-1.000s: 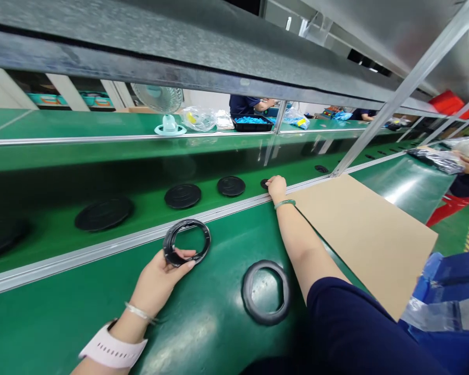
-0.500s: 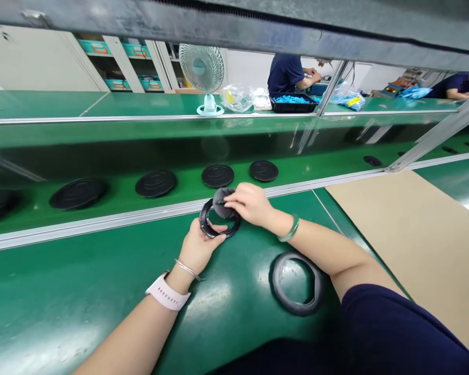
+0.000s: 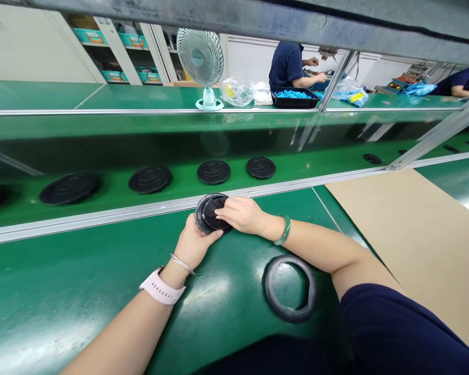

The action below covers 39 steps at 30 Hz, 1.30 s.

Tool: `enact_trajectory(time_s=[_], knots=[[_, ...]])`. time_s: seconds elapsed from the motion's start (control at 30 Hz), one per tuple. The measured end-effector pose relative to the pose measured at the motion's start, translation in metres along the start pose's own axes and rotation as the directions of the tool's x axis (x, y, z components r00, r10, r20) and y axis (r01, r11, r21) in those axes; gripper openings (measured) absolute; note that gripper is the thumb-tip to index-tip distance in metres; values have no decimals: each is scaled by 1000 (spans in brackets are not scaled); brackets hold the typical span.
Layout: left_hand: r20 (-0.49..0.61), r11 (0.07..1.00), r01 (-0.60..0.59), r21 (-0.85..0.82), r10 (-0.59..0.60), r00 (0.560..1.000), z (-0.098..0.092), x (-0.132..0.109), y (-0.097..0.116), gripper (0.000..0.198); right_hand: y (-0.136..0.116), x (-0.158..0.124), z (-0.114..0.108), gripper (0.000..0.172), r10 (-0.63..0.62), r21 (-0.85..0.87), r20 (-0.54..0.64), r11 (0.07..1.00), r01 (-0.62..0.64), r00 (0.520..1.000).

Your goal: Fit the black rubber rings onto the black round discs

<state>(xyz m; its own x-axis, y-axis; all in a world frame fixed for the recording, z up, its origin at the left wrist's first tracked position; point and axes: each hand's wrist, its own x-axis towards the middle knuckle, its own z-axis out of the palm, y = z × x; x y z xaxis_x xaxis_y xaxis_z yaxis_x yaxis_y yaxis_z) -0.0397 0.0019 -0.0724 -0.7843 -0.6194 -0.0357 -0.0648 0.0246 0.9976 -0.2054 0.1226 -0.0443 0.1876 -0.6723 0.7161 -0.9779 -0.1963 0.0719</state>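
Left hand (image 3: 193, 242) clamped on near rim of a black ring (image 3: 200, 219), right hand (image 3: 242, 214) pinching a black disc (image 3: 210, 207) at this ring's opening, grey ring (image 3: 270, 289) on green table (image 3: 226, 328), nearer the body than right hand

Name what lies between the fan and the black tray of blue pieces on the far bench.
In the head view, a clear plastic bag and then a white bundle lie between the fan and the black tray.
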Motion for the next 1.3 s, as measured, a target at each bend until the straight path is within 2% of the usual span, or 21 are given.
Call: enact_trajectory(time_s=[0.17,0.3,0.47,0.67,0.93,1.07,1.3], knots=[[57,1000,24,-13,-24,998,-1,-2,6,75,-1,2,-3,23,-81,11,-10,997,81,997],[73,998,52,-39,-49,996,2,-5,15,73,-1,5,-7,23,-96,35,-22,995,97,995],[65,998,55,-31,-53,996,4,-7,18,71,-3,6,-9,26,-56,54,22,997,55,998],[51,998,48,41,-50,997,2,-7,15,70,-6,4,-5,22,25,72,57,997,-29,998],[31,998,65,24,-66,997,3,-7,19,71,-7,3,-4,21,80,107,123,990,-94,989],[-7,995,25,96,-24,1000,-1,-7,13,70,-8,4,-4,21,105,107,167,986,-124,980],[-22,988,-4,152,8,1000,-8,-5,2,73,-7,3,1,21,107,110,149,986,-124,983]])
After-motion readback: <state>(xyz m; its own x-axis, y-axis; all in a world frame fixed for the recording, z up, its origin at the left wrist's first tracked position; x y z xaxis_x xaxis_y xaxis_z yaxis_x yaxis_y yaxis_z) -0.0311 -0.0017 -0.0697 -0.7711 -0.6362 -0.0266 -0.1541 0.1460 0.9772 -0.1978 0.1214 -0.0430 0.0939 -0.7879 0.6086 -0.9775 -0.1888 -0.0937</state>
